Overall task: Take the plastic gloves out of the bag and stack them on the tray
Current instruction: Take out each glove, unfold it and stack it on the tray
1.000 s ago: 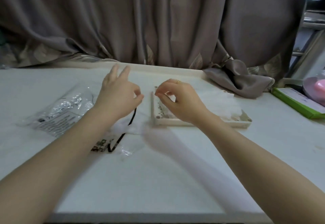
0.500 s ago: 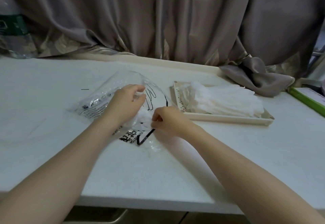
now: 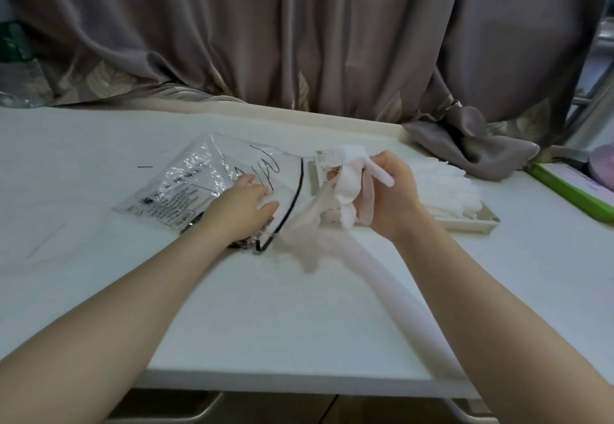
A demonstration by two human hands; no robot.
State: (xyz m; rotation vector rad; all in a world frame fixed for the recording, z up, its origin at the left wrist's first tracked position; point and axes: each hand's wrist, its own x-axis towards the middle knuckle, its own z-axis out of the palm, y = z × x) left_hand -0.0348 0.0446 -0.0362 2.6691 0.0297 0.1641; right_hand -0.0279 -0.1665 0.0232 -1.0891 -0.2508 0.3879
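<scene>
A: Right hand [image 3: 388,197] is up off the table [image 3: 299,307], fingers curled round a glove [image 3: 349,184] — thin, milky-white film, its finger shapes drooping and folding over each other

B: And where does it sit? Looks to me like it hangs just before the near-left corner of the tray [image 3: 478,222], between tray and bag [image 3: 206,181]

A: That's it, and a hazy tail of it trails down toward the bag's mouth. I can't tell whether that end is free of the bag

B: Left hand [image 3: 242,204]?

A: Flat on the bag, fingers straight and close together, pressing the clear plastic down so it doesn't lift

B: How would you say this glove handles?

A: Featherweight, limp, likely slippery and clingy — no stiffness at all. It'll crumple in a fist, as it's doing now. Better, I'd judge, to pinch it at the cuff and let the fingers hang straight, then lay it flat

B: And the pile [image 3: 442,187] on the tray?

A: Same white film, already several deep by the look of it, finger ends pointing right. A light sheet like this could slide off that heap if dropped carelessly
</scene>
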